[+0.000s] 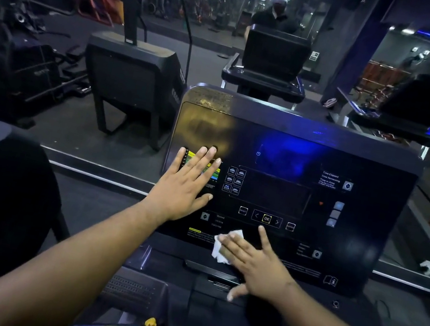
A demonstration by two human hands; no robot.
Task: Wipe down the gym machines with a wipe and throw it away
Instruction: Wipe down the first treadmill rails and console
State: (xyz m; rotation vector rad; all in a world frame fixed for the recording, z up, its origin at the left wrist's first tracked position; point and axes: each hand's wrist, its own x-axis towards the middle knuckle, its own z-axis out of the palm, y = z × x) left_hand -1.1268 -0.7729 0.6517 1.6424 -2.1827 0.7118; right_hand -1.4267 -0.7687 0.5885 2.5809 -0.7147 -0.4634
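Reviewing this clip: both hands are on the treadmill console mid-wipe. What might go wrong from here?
The right hand presses the wipe just below the OK button, so a stroke may trigger controls. The left hand lies flat on the colored chart, likely leaving fresh smudges. The upper console may get skipped.

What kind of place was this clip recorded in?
Most likely a commercial gym: a cardio machine console under the hands, a stair-climber-type machine to the left, and a wall mirror reflecting more equipment.
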